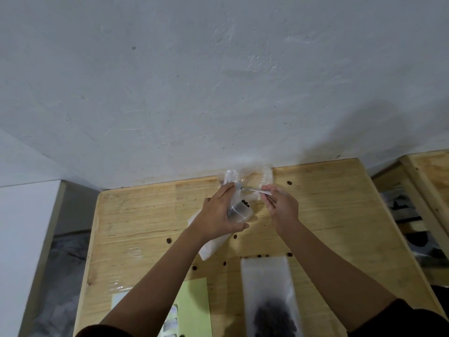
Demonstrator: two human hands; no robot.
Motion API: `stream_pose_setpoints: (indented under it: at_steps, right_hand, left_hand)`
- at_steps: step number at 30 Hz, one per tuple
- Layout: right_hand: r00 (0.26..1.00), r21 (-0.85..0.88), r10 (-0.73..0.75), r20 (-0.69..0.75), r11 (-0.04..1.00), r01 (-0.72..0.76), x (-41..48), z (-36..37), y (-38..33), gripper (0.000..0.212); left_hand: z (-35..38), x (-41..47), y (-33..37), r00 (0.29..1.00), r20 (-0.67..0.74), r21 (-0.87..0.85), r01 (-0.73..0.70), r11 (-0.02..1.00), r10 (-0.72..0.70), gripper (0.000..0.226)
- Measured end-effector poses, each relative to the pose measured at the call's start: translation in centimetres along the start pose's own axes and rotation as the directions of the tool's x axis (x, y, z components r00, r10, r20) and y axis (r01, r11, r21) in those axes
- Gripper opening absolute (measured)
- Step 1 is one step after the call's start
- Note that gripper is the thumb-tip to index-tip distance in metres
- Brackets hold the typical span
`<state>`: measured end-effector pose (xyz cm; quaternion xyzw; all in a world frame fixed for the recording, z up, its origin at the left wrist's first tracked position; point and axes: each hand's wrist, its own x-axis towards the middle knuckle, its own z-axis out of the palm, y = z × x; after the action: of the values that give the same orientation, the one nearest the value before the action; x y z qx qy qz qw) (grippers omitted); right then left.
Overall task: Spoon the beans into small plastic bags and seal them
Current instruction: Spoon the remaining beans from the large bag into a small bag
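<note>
Over wooden table, left hand curls fingers round small bag; right hand pinches spoon, apparently tipping beans. Risk: narrow floppy mouth, beans spilling among those scattered nearby.

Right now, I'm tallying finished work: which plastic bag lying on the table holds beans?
The long bag nearest the camera, dark beans at its near end. The small bag in the left hand is held, not lying.

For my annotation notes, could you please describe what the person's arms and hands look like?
The left hand and right hand are bare, with no gloves, rings or watch showing. A dark left sleeve and right sleeve show only at the bottom edge.
</note>
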<state>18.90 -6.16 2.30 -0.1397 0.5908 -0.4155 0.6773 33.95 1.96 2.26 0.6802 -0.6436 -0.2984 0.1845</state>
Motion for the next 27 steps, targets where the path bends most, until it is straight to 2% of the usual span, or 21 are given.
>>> stream_pose_setpoints:
  at_steps: [3, 7, 15, 18, 23, 25, 27]
  right_hand:
    - [1.000, 0.035, 0.025, -0.010, 0.999, -0.025, 0.3, -0.3, -0.2, 0.014]
    - [1.000, 0.046, 0.014, -0.006, 0.999, -0.014, 0.2, -0.5, -1.0, 0.021]
    - [0.991, 0.006, -0.111, -0.080, 0.994, 0.112, 0.0, -1.8, -3.6, 0.013]
    - [0.977, -0.037, -0.213, -0.007, 0.976, 0.213, -0.8, -1.8, -4.4, 0.009]
    - [0.872, -0.232, -0.342, 0.350, 0.870, 0.435, -2.2, -1.5, -4.5, 0.019]
    - [0.843, -0.233, -0.387, 0.374, 0.841, 0.489, -2.2, -1.3, -4.5, 0.018]
    - [0.825, -0.209, -0.471, 0.313, 0.813, 0.544, -2.0, -1.3, -4.5, 0.020]
  left_hand:
    - [0.0, 0.0, 0.1, 0.999, -0.045, -0.028, 0.021, 0.999, -0.022, 0.097]
    - [0.1, -0.1, 0.0, 0.994, -0.077, -0.044, 0.079, 0.996, -0.083, 0.101]
    - [0.3, -0.2, -0.2, 0.971, -0.109, -0.048, 0.208, 0.977, -0.212, 0.107]
    - [0.5, -0.1, -0.3, 0.967, -0.117, -0.051, 0.220, 0.974, -0.224, 0.108]
    - [0.5, 0.0, -0.3, 0.969, -0.111, -0.030, 0.217, 0.976, -0.219, 0.109]
    - [0.4, 0.0, -0.4, 0.970, -0.111, -0.026, 0.216, 0.976, -0.218, 0.107]
    - [0.4, 0.0, -0.5, 0.968, -0.112, -0.028, 0.223, 0.974, -0.224, 0.108]
